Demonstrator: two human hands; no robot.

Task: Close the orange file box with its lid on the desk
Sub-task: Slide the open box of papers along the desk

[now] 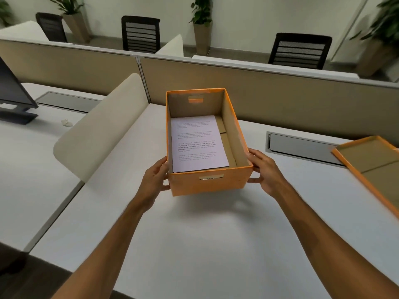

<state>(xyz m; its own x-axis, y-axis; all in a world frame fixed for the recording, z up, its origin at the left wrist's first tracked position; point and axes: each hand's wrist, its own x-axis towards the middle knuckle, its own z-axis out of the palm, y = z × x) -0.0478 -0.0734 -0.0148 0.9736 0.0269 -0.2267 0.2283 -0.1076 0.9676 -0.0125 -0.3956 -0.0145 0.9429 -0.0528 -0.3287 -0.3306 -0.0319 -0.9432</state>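
The orange file box (207,183) stands open on the white desk (194,234), with a printed sheet of paper (197,143) lying flat inside. My left hand (154,180) presses against the box's near left corner. My right hand (264,171) presses against its near right corner. Both hands grip the box between them. The orange lid (371,162) lies upside down on the desk at the far right, partly cut off by the frame edge, well apart from the box.
A beige curved divider (101,130) stands left of the box. A tan partition wall (280,93) runs behind the desk. A cable tray slot (302,146) sits between box and lid. A monitor (13,91) is on the neighbouring desk at left.
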